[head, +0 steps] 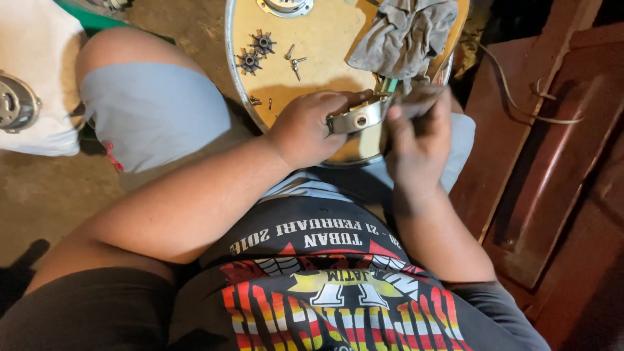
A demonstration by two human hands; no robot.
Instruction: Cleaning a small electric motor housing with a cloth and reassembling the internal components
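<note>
My left hand (pixel 305 127) grips a small round metal housing (pixel 356 118) with a hole in its side, held over the near rim of a round tan tray (pixel 325 45). My right hand (pixel 419 140) is closed beside the housing at its right end, blurred by motion; a green-handled tool tip (pixel 389 84) shows just above it. What the right fingers hold is not clear.
On the tray lie two small black toothed wheels (pixel 255 52), a few screws (pixel 294 62) and a crumpled grey rag (pixel 403 36). A white cloth with a metal part (pixel 14 104) lies at the left. Reddish-brown metal panels (pixel 552 149) stand at the right.
</note>
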